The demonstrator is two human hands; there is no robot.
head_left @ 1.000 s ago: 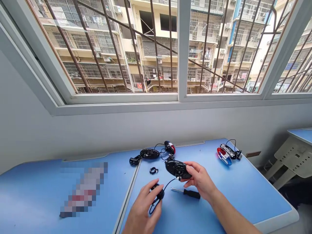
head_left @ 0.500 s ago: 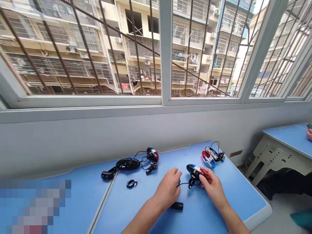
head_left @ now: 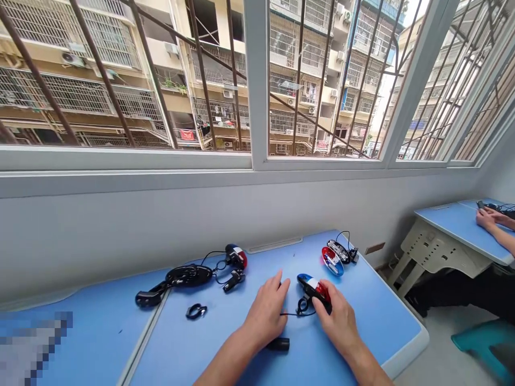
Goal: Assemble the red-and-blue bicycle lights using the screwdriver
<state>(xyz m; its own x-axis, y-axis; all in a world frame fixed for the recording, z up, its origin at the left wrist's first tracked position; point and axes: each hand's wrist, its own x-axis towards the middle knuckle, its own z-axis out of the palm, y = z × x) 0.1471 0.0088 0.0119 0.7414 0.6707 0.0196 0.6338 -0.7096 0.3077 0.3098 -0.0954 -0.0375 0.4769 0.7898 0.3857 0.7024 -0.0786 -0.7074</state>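
Light (head_left: 313, 287) is in the right hand (head_left: 337, 317), over the desk (head_left: 374, 329); can't tell if its underside touches. Right grip is closed on the red end, thumb on the near side. Left hand (head_left: 266, 310) is just beside, fingers curled, back to camera; whatever it holds is hidden, so can't tell how far that grip is closed. Thin cord (head_left: 290, 314) runs between light and left hand. Main risk: hands pulling apart could draw the cord tight and strain its joint. Cord also passes close to the dark loop (head_left: 299, 309) below the light, so it could snag there. Right grip covers one end only; a tug could twist the light, and its shiny shell looks slippery. Handle (head_left: 279, 344) is partly hidden by the left hand; a careless sweep could roll it. Ring (head_left: 193, 317) lies loose farther left, easily knocked away.
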